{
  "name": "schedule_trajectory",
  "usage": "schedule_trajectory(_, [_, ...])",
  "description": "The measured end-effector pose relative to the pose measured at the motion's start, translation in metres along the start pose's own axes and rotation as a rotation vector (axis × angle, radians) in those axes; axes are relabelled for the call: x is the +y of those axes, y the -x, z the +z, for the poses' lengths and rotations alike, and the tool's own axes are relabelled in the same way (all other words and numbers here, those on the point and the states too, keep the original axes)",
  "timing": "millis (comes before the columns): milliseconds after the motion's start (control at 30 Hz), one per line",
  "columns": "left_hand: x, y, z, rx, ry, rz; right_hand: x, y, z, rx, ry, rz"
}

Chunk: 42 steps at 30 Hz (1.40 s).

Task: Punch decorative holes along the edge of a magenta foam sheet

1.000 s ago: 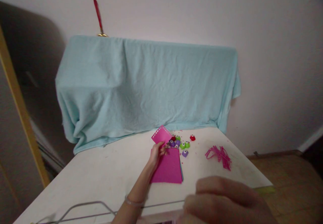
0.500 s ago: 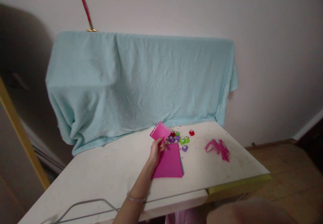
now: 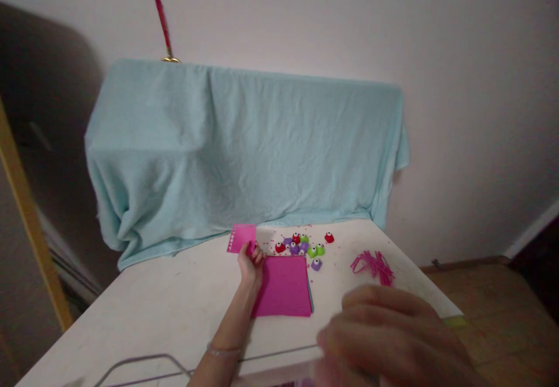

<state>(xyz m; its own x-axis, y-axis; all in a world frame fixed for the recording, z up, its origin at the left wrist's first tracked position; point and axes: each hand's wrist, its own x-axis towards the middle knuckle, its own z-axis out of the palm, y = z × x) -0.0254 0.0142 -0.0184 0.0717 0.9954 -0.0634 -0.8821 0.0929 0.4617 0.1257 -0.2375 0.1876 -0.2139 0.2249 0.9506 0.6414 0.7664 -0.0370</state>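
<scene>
My left hand (image 3: 250, 262) reaches across the white table (image 3: 174, 305) and pinches a small pink sheet (image 3: 241, 237) with a punched edge, holding it upright. Just right of that hand a stack of pink paper (image 3: 283, 287) lies flat with a blue sheet under it. Several small craft punches (image 3: 305, 246), red, purple and green, sit beyond the stack. My right hand (image 3: 393, 340) is close to the camera at the lower right, blurred, fingers loosely curled; I cannot tell whether it holds anything.
A light blue cloth (image 3: 244, 148) covers a bulky object at the table's back. Pink paper strips (image 3: 373, 263) lie near the right edge. A wire frame (image 3: 144, 364) runs along the near edge. A red ribbon (image 3: 161, 23) hangs on the wall.
My left hand has carried the small pink sheet to the left, away from the punches. My right hand has risen back into view at the lower right.
</scene>
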Motion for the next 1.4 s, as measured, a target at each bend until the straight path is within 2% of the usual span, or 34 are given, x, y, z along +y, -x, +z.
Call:
schedule_trajectory(100, [0.002, -0.001, -0.002, -0.006, 0.041, -0.016, 0.021, -0.021, 0.013, -0.029, 0.117, 0.015])
schedule_trajectory(133, [0.002, -0.001, -0.002, -0.001, 0.045, -0.016, 0.035, -0.023, 0.02, -0.001, 0.15, 0.038])
schedule_trajectory(200, [0.0, 0.001, 0.002, 0.013, 0.033, -0.015, 0.07, -0.017, 0.036, -0.074, 0.179, 0.122])
schedule_trajectory(367, [-0.005, 0.005, 0.01, 0.033, -0.037, 0.026, 0.164, 0.029, 0.078, -0.122, 0.234, 0.339])
schedule_trajectory(500, [-0.008, 0.008, 0.013, 0.048, -0.093, 0.02, 0.207, 0.074, 0.105, -0.17, 0.306, 0.431])
schedule_trajectory(600, [-0.012, 0.009, 0.014, 0.046, -0.12, -0.005, 0.221, 0.101, 0.115, -0.2, 0.399, 0.462])
schedule_trajectory(667, [-0.016, 0.011, 0.016, 0.041, -0.133, -0.029, 0.226, 0.113, 0.114, -0.194, 0.428, 0.518])
schedule_trajectory(833, [-0.025, 0.016, 0.02, -0.038, -0.175, -0.07, 0.241, 0.123, 0.099, -0.094, 0.403, 0.694])
schedule_trajectory(900, [-0.026, 0.017, 0.021, -0.045, -0.185, -0.07, 0.246, 0.124, 0.096, -0.092, 0.383, 0.732])
schedule_trajectory(1033, [-0.027, 0.018, 0.021, -0.022, -0.19, -0.073, 0.25, 0.128, 0.097, -0.122, 0.397, 0.736])
schedule_trajectory(1267, [-0.029, 0.016, 0.019, -0.119, -0.241, -0.178, 0.25, 0.13, 0.102, -0.143, 0.44, 0.71])
schedule_trajectory(1400, [-0.027, 0.017, 0.023, -0.094, -0.258, -0.205, 0.25, 0.133, 0.105, -0.169, 0.44, 0.704])
